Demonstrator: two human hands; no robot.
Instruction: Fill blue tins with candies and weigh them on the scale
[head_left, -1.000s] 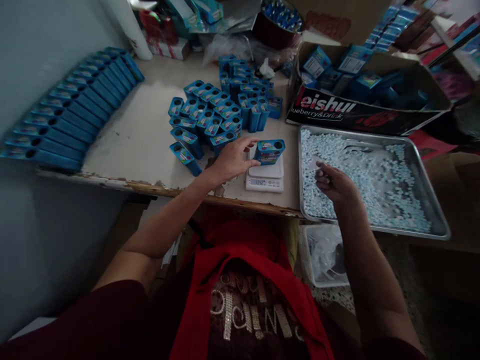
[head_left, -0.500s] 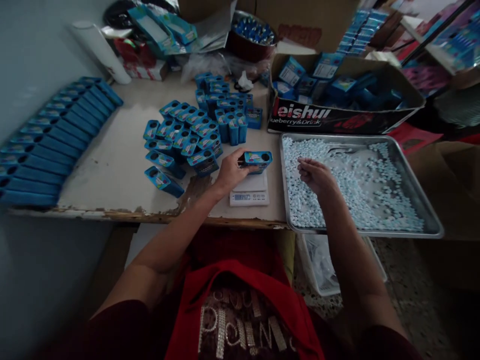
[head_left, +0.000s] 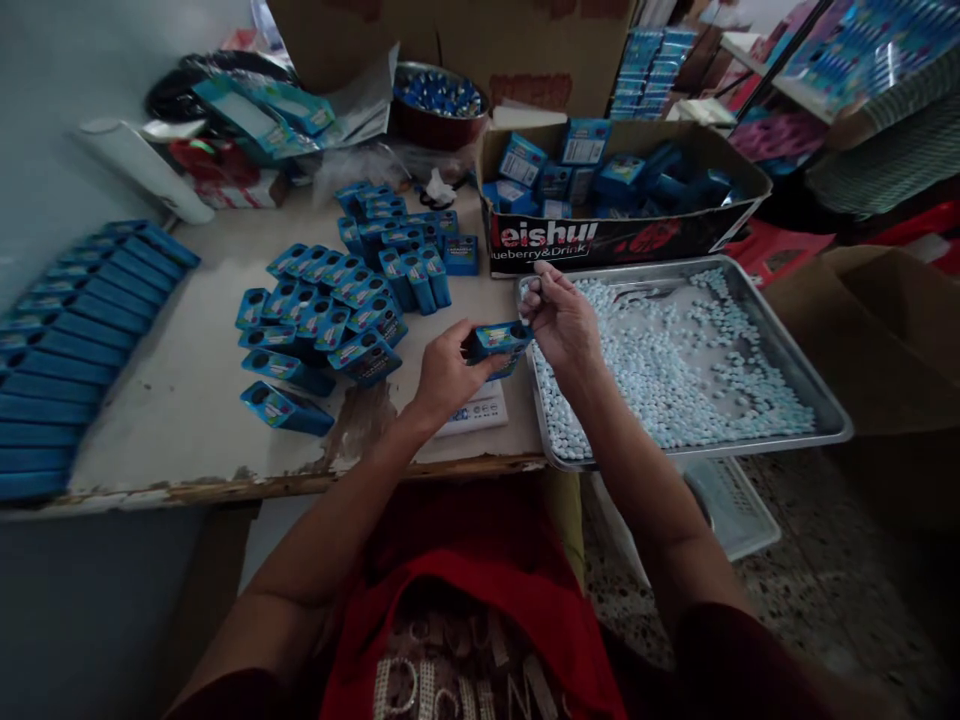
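My left hand [head_left: 448,372] grips a small blue carton [head_left: 501,342] with a round dark hole in its top. It holds the carton over a white digital scale [head_left: 480,412], whose pan is mostly hidden. Close to the carton's right end, my right hand [head_left: 562,318] is turned up with its fingers curled round a few small pale candies, of which little shows. Below and right of that hand lies a metal tray [head_left: 832,425] strewn with pale blue candies [head_left: 637,370]. Several similar cartons [head_left: 322,300] stand grouped left of my left hand.
A long row of blue cartons [head_left: 90,350] lines the table's left side. Behind the tray stands an open cardboard box [head_left: 630,238] of cartons. A dark red bowl [head_left: 439,120] of blue-wrapped pieces sits at the back. Another person's arm [head_left: 885,115] shows at far right.
My right hand has moved from over the candy tray leftward to the carton, turning palm up. The left hand still holds the carton, now tilted. The view has shifted.
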